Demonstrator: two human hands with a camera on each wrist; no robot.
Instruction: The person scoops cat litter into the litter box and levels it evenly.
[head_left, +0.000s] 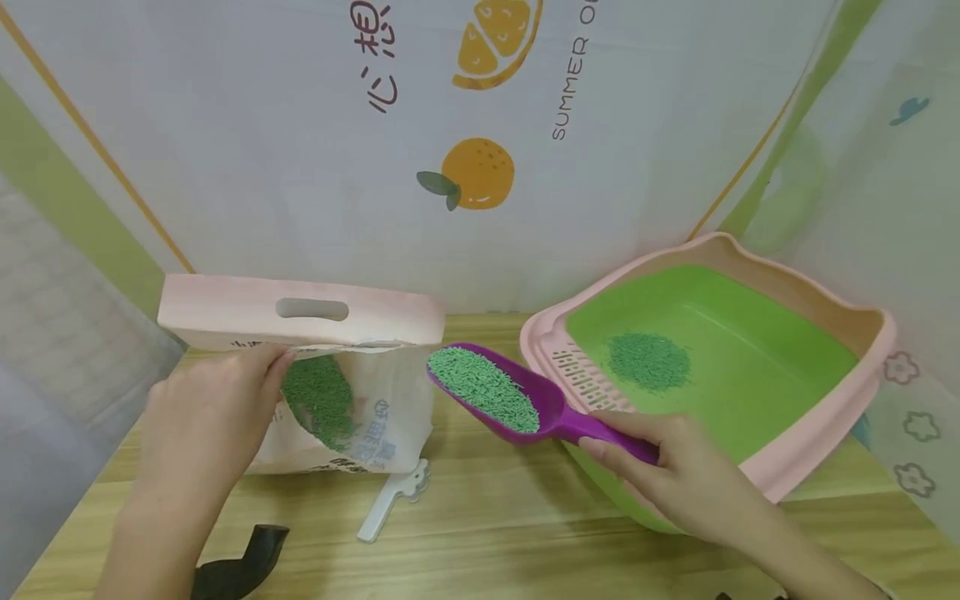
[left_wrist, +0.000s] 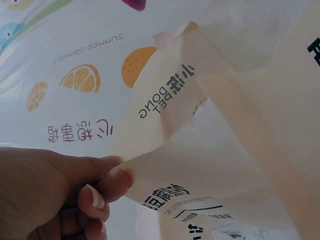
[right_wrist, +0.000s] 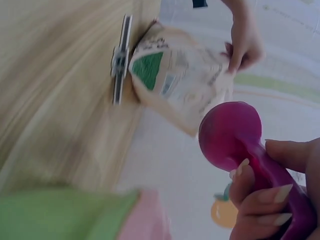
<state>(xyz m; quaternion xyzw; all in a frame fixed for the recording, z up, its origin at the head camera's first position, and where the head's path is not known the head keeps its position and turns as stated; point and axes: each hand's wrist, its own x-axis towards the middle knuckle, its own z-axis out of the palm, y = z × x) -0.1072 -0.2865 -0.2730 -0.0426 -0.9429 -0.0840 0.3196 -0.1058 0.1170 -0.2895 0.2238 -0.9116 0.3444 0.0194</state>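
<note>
In the head view my right hand [head_left: 682, 479] grips the handle of a purple scoop [head_left: 551, 404], its bowl heaped with green cat litter pellets [head_left: 483, 387]. The scoop is in the air between the bag and the litter box. With thumb and fingers my left hand [head_left: 217, 408] pinches the edge of the torn-open cat litter bag [head_left: 405, 417], and green pellets show inside it. The left wrist view shows that pinch on the printed bag [left_wrist: 170, 180] up close. At right stands a green litter box [head_left: 735, 342] with a pink rim; a small pile of pellets [head_left: 648, 361] lies on its floor.
A pale, flat-handled tool [head_left: 390, 500] lies on the wooden table [head_left: 465, 533] by the bag's front. Near my left forearm is a black curved object [head_left: 243, 567]. A printed sheet [head_left: 300, 192] with oranges hangs behind.
</note>
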